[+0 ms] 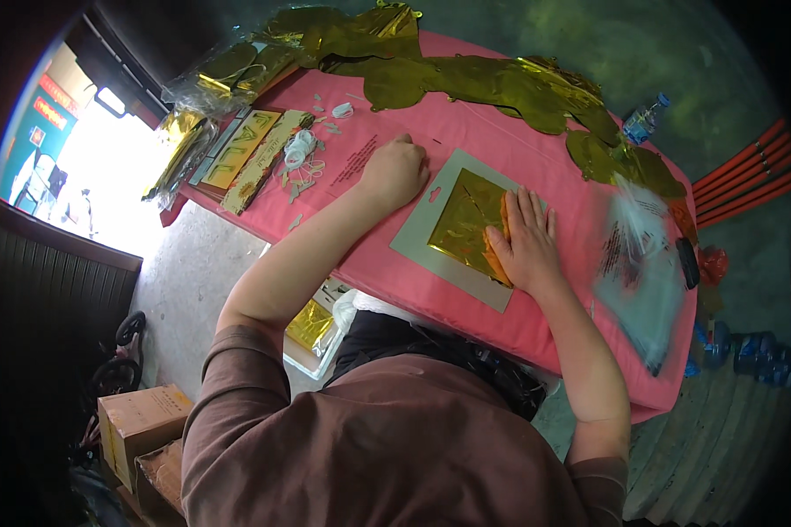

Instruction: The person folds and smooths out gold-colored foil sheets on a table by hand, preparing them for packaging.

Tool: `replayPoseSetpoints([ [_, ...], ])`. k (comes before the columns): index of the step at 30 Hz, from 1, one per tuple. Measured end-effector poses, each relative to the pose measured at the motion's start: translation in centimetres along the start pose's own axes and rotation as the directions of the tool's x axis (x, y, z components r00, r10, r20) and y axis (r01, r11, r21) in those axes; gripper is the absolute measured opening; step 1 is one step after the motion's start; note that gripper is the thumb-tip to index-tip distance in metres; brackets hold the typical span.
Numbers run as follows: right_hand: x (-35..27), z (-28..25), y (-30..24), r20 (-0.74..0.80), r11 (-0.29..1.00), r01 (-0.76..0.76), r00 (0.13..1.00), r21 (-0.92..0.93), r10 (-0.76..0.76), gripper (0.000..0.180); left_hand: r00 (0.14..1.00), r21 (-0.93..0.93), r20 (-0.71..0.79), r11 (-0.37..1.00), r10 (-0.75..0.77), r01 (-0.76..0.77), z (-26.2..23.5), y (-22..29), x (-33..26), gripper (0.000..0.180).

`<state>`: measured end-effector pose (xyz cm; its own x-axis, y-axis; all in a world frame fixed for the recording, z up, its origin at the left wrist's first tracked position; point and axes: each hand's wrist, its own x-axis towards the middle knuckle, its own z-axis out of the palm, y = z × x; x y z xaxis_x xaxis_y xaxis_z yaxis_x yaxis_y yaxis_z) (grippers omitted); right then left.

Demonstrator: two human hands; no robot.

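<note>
A grey card [482, 285] with a hanger hole lies slanted on the pink-covered table, and a folded gold foil sheet [462, 213] rests on it. My right hand [530, 241] is laid flat over the foil's right side, fingers stretched toward the far edge. Beneath its thumb and palm shows a crumpled orange strip [496, 256], possibly cloth; most of it is covered. My left hand [398, 171] is curled closed on the table just left of the card. Its fingertips are turned under, so whatever they may hold is hidden.
Gold foil shapes [466, 79] line the far edge. White string [300, 148], small grey pieces and gold packages [259, 167] lie at left. Clear plastic bags [637, 272], a black object [687, 263] and a bottle [645, 120] are at right. Cardboard boxes [141, 417] stand lower left.
</note>
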<state>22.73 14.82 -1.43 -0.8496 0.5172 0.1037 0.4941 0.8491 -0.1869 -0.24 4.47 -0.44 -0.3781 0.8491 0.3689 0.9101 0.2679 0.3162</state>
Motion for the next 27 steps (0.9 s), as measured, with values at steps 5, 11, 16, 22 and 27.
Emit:
replayPoseSetpoints([
  [5,0.0,-0.1,-0.1,0.008,1.0,-0.003,1.0,-0.004,0.003,0.069,0.999,0.002,0.015,0.999,-0.033,0.033,0.5,-0.1,0.8,0.019],
  [11,0.0,-0.1,-0.1,0.024,1.0,-0.012,1.0,-0.001,0.012,0.07,0.999,0.068,0.032,0.998,0.009,-0.011,0.9,0.5,1.2,0.021],
  [16,0.1,0.2,0.0,0.018,1.0,-0.012,1.0,-0.013,0.013,0.07,0.993,0.087,0.097,0.993,0.07,-0.078,0.5,1.9,0.7,0.021],
  [22,0.1,-0.1,0.1,0.017,1.0,-0.007,1.0,-0.015,0.008,0.069,0.988,-0.028,0.147,0.999,0.038,-0.035,-1.0,2.3,-0.3,0.016],
  [27,0.1,0.0,0.1,0.01,1.0,-0.003,1.0,-0.021,0.003,0.069,0.955,-0.126,0.285,0.985,-0.081,0.121,-2.6,2.9,-1.0,0.013],
])
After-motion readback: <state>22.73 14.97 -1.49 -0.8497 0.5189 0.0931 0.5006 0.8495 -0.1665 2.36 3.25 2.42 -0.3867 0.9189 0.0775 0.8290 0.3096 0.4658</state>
